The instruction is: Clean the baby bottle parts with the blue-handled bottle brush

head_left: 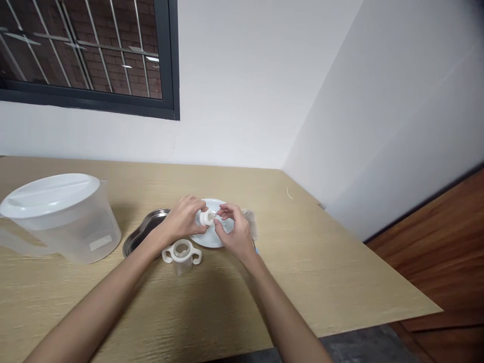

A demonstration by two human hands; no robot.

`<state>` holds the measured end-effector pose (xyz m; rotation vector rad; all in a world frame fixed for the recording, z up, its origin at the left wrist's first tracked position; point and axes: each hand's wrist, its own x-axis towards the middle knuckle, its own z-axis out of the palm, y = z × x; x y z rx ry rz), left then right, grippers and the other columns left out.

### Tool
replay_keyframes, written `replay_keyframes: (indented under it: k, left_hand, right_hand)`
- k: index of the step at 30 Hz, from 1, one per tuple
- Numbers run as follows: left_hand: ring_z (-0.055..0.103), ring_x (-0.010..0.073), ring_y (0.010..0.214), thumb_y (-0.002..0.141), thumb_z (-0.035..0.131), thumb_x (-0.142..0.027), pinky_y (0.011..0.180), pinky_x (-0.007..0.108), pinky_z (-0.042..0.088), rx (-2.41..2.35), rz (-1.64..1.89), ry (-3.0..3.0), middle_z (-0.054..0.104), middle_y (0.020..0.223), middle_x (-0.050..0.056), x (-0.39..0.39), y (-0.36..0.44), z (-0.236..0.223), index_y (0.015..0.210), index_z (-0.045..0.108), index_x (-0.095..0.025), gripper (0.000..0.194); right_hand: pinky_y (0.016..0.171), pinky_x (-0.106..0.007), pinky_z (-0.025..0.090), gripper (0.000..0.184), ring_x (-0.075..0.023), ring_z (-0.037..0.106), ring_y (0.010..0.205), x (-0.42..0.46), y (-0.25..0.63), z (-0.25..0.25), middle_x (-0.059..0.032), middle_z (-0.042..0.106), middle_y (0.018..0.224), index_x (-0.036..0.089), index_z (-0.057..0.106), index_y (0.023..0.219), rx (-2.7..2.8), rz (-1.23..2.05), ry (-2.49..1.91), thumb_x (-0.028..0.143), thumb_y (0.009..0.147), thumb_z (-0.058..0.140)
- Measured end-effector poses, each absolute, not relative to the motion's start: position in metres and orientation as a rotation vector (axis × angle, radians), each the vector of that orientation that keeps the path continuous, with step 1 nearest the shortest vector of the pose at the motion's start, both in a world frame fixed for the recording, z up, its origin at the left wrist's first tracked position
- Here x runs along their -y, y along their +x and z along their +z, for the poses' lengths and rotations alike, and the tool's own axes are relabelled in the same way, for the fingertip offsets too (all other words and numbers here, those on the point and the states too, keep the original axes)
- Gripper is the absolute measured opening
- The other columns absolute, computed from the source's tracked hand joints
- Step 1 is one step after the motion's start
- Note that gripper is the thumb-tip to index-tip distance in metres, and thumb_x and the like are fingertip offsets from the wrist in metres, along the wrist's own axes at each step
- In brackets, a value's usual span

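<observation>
My left hand (186, 218) is closed around a small white ring-shaped cap (206, 218), held above a white plate (209, 241). My right hand (233, 231) pinches a small clear part (215, 215) at the cap's end, so both hands meet over the plate. Just in front of the hands a clear baby bottle with a cream two-handled collar (182, 252) stands on the wooden table (302, 262). Part of the plate is hidden under my hands.
A dark metal tray (141, 233) lies left of the plate. A large clear pitcher with a white lid (60, 214) stands at the far left. A crumpled cloth (251, 222) lies behind my right hand. The table's right edge drops to a wooden floor (434, 242).
</observation>
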<state>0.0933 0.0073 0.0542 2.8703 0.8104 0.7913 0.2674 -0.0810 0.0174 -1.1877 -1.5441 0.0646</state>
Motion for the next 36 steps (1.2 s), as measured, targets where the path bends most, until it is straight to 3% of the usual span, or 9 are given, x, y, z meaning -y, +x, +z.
replay_keyframes:
  k: [6, 18, 21, 24, 27, 29, 33, 36]
  left_hand:
    - [0.054, 0.0249, 0.089, 0.068, 0.071, -0.031, 0.080, 0.037, 0.042, -0.819, 0.827, 2.852, 0.064, 0.089, 0.005, -0.008, 0.095, 0.054, 0.092, 0.057, -0.020, 0.030]
    - [0.056, 0.0258, 0.096, 0.071, 0.069, -0.036, 0.083, 0.037, 0.043, -0.938, 0.780, 2.684, 0.064, 0.097, 0.004, -0.018, 0.081, 0.060, 0.095, 0.057, -0.022, 0.031]
    - [0.056, 0.0255, 0.098, 0.073, 0.067, -0.035, 0.084, 0.037, 0.043, -0.934, 0.757, 2.630, 0.065, 0.100, 0.003, -0.020, 0.075, 0.065, 0.097, 0.058, -0.023, 0.028]
    - [0.056, 0.0254, 0.098, 0.072, 0.067, -0.033, 0.084, 0.037, 0.044, -0.947, 0.740, 2.598, 0.065, 0.102, 0.003, -0.020, 0.072, 0.070, 0.098, 0.059, -0.023, 0.029]
    - [0.057, 0.0254, 0.099, 0.072, 0.066, -0.031, 0.086, 0.038, 0.044, -0.941, 0.721, 2.606, 0.065, 0.102, 0.004, -0.019, 0.072, 0.070, 0.100, 0.059, -0.023, 0.030]
    - [0.057, 0.0257, 0.100, 0.072, 0.065, -0.030, 0.087, 0.038, 0.044, -0.938, 0.705, 2.612, 0.065, 0.104, 0.004, -0.019, 0.073, 0.070, 0.101, 0.059, -0.023, 0.030]
    - [0.057, 0.0263, 0.101, 0.072, 0.064, -0.030, 0.087, 0.039, 0.044, -0.937, 0.694, 2.611, 0.065, 0.106, 0.004, -0.019, 0.073, 0.067, 0.104, 0.059, -0.023, 0.033]
    - [0.057, 0.0262, 0.101, 0.072, 0.063, -0.029, 0.087, 0.039, 0.045, -0.925, 0.698, 2.612, 0.065, 0.107, 0.005, -0.019, 0.073, 0.067, 0.106, 0.059, -0.023, 0.035]
  right_hand:
    - [0.086, -0.035, 0.053, 0.030, -0.0179, 0.064, 0.091, 0.081, 0.265, 0.015, -0.0031, 0.068, 0.093, 0.022, 0.051, 0.116, 1.622, 0.054, -1.147, 0.018, 0.087, 0.056]
    - [0.078, -0.035, 0.051, 0.019, -0.0192, 0.061, 0.087, 0.077, 0.285, 0.020, -0.0077, 0.065, 0.101, 0.021, 0.056, 0.107, 1.497, -0.041, -1.294, 0.029, 0.091, 0.052]
    - [0.066, -0.030, 0.046, 0.017, -0.0170, 0.057, 0.071, 0.075, 0.298, 0.019, -0.0031, 0.064, 0.080, 0.020, 0.059, 0.086, 1.490, 0.006, -1.466, 0.036, 0.091, 0.052]
    - [0.060, -0.028, 0.041, 0.028, -0.0147, 0.050, 0.057, 0.074, 0.302, 0.015, 0.0020, 0.052, 0.059, 0.021, 0.051, 0.068, 1.563, 0.055, -1.585, 0.035, 0.092, 0.048]
    - [0.074, -0.032, 0.044, 0.006, -0.0176, 0.057, 0.075, 0.073, 0.300, 0.012, -0.0015, 0.060, 0.080, 0.020, 0.054, 0.088, 1.609, -0.044, -1.523, 0.024, 0.083, 0.054]
    - [0.082, -0.035, 0.044, 0.016, -0.0194, 0.059, 0.084, 0.072, 0.298, 0.011, -0.0041, 0.062, 0.092, 0.020, 0.054, 0.095, 1.611, -0.088, -1.490, 0.020, 0.080, 0.055]
    - [0.079, -0.035, 0.044, 0.003, -0.0196, 0.060, 0.080, 0.071, 0.299, 0.013, -0.0034, 0.065, 0.084, 0.022, 0.055, 0.084, 1.596, -0.070, -1.445, 0.024, 0.085, 0.054]
    - [0.076, -0.034, 0.044, 0.018, -0.0196, 0.060, 0.076, 0.072, 0.298, 0.015, -0.0035, 0.067, 0.079, 0.022, 0.058, 0.078, 1.595, -0.046, -1.440, 0.029, 0.093, 0.050]
